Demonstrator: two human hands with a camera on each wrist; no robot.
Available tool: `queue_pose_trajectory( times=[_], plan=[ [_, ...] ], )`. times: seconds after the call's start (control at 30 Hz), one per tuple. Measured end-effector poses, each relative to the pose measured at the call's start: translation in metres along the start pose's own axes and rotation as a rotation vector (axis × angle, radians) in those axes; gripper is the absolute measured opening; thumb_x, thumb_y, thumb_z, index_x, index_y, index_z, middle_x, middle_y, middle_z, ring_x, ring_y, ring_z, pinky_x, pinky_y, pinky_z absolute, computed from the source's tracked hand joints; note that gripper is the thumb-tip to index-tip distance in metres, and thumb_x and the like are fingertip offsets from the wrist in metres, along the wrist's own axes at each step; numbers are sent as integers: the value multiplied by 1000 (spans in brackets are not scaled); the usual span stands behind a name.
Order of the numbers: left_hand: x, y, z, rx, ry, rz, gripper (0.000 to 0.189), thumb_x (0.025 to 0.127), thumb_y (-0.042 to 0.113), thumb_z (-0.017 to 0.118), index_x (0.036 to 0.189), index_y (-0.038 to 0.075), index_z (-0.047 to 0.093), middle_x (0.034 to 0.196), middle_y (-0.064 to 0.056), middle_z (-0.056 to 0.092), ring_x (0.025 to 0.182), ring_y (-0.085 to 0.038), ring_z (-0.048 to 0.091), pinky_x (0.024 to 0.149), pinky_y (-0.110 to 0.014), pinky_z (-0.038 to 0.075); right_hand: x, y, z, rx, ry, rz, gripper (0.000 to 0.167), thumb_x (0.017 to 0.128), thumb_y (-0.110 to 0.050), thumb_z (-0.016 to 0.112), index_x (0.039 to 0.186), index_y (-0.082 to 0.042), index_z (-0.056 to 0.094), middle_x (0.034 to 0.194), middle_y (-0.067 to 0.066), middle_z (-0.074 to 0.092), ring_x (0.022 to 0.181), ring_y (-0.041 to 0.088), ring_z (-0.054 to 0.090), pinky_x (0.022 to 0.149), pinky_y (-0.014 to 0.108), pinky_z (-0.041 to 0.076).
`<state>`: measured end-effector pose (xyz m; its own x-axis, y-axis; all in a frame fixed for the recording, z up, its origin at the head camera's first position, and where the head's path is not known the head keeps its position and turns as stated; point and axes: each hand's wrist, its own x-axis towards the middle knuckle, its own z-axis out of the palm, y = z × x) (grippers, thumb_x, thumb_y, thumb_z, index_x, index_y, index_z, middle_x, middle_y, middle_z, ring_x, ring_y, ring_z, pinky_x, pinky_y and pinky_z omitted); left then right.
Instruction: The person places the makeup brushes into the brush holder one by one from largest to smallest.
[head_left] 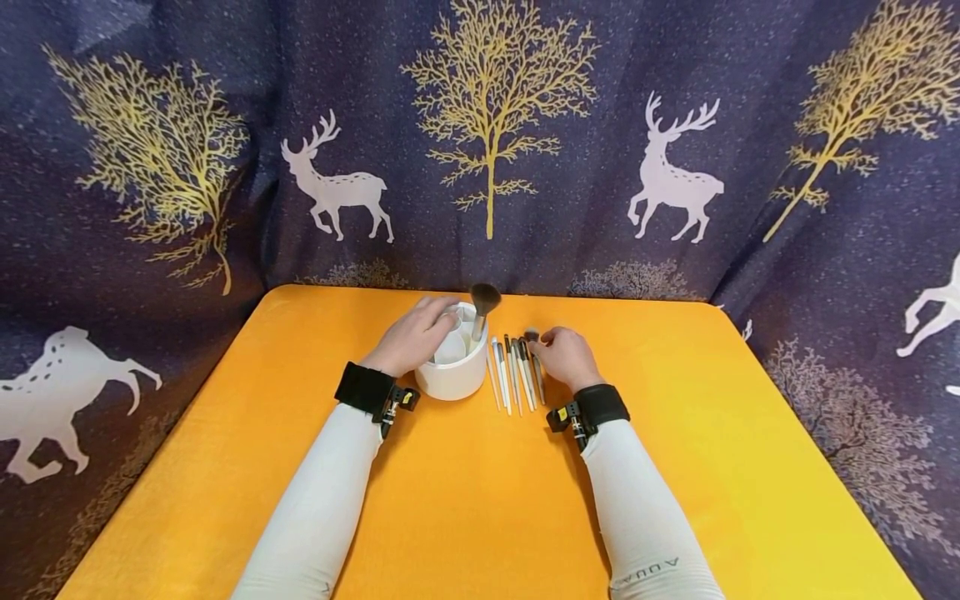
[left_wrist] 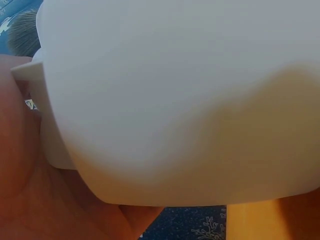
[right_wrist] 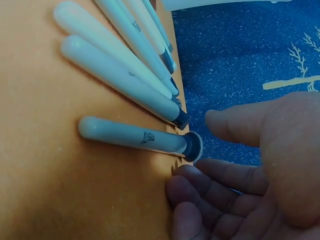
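Note:
A white round brush holder (head_left: 450, 382) with inner compartments stands near the back of the table. My left hand (head_left: 418, 333) grips it at its left side and rim; its wall fills most of the left wrist view. One large makeup brush (head_left: 484, 302) stands in the holder, dark bristles up. My right hand (head_left: 568, 358) is at the bristle end of the rightmost makeup brush (right_wrist: 132, 135), which lies on the table. In the right wrist view, the thumb (right_wrist: 235, 122) is apart from the brush, with the fingers curving just below its head.
Several slim makeup brushes (head_left: 513, 375) lie side by side between the holder and my right hand, handles towards me. The orange table (head_left: 465, 517) ends at a dark curtain (head_left: 525, 258) printed with deer and trees.

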<state>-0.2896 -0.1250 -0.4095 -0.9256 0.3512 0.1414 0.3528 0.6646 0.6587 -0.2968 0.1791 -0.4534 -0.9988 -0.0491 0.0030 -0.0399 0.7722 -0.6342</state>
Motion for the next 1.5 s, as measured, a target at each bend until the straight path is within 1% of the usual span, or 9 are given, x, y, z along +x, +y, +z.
queue_pose_trajectory(
  times=[0.07, 0.17, 0.27, 0.5, 0.63, 0.8, 1.23, 1.33, 1.5],
  plan=[
    [0, 0, 0, 2, 3, -1, 60, 118, 51, 38, 169, 20, 48, 168, -11, 49, 154, -37, 48, 125, -62, 35, 0, 0, 1, -9, 4, -4, 45, 111, -32, 69, 137, 4, 72, 124, 23, 76, 100, 34, 72, 88, 48, 57],
    [-1, 0, -1, 0, -3, -3, 61, 118, 52, 37, 170, 21, 47, 169, -10, 47, 154, -37, 47, 126, -62, 35, 0, 0, 2, -23, -5, 4, 37, 110, -32, 72, 122, 2, 76, 96, 14, 74, 79, 27, 65, 73, 41, 51],
    [-1, 0, 0, -4, -10, -5, 61, 118, 52, 37, 170, 21, 46, 171, -10, 46, 156, -37, 46, 126, -62, 35, 2, 1, 3, -33, -29, 22, 31, 109, -32, 74, 107, -1, 75, 73, 5, 59, 64, 21, 52, 63, 37, 40],
    [0, 0, 0, -7, -12, -3, 62, 119, 52, 37, 170, 20, 45, 171, -10, 46, 156, -37, 46, 127, -61, 34, 1, -2, 3, -74, -48, 25, 33, 107, -33, 76, 114, 0, 74, 85, 8, 66, 71, 23, 58, 66, 36, 43],
    [1, 0, 0, -14, -14, 1, 61, 119, 52, 37, 170, 20, 46, 172, -10, 45, 157, -37, 45, 127, -61, 34, 2, -2, 4, -86, -52, 31, 29, 107, -32, 75, 95, -6, 71, 72, 5, 56, 63, 23, 53, 61, 36, 40],
    [2, -2, 1, -8, -9, 2, 61, 119, 52, 36, 170, 22, 46, 172, -9, 45, 157, -36, 45, 127, -61, 34, 1, -3, 4, -83, -61, 32, 39, 107, -30, 75, 75, -12, 62, 62, -2, 39, 55, 20, 44, 57, 35, 35],
    [1, -1, 2, -17, 2, -3, 60, 119, 52, 37, 170, 22, 47, 171, -10, 46, 155, -36, 47, 126, -60, 36, 4, -2, 5, -87, -59, 19, 49, 109, -22, 69, 64, -18, 50, 58, -4, 32, 50, 16, 34, 56, 33, 29],
    [1, -2, 1, -8, 4, 3, 60, 119, 51, 37, 169, 21, 47, 169, -10, 48, 152, -36, 49, 124, -60, 37, 9, 3, 7, -93, -56, 8, 48, 108, -21, 69, 63, -16, 53, 57, -2, 35, 50, 18, 37, 55, 35, 31],
    [2, -3, 1, 15, 12, 9, 59, 119, 52, 37, 168, 21, 49, 164, -10, 51, 148, -36, 53, 122, -60, 40, 28, 29, 20, -114, -22, -32, 46, 103, -21, 70, 60, -18, 54, 54, -2, 39, 47, 20, 39, 51, 36, 31]
  ],
)
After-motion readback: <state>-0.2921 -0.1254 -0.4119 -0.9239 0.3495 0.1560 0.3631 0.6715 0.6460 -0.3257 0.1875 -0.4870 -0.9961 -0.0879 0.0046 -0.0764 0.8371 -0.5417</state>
